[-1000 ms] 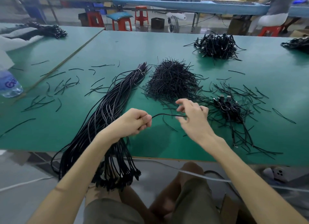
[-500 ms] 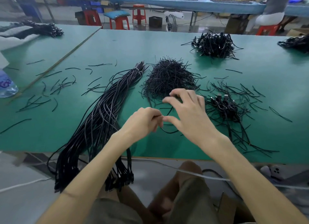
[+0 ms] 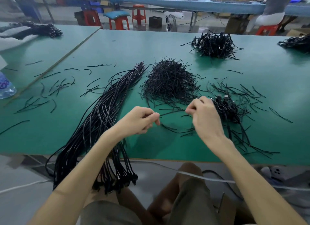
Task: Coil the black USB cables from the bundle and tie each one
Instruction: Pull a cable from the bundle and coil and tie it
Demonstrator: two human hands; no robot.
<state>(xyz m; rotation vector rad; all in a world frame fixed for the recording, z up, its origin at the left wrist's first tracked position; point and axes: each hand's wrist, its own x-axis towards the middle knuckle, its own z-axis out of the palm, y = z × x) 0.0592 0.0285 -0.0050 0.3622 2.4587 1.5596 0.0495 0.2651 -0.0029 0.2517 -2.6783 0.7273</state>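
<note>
The left hand (image 3: 140,120) and the right hand (image 3: 205,117) each pinch one end of a thin black tie (image 3: 172,112) with curled fingers, apparently pulling it straight for binding, while the cable bundle (image 3: 100,114) lies at centre left on the green surface (image 3: 151,43), within easy reach.

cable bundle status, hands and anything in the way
Left hand and right hand pinch one black tie between them. Cable bundle on the table, not in hand. Stray ties below the hands, nothing blocking.
</note>
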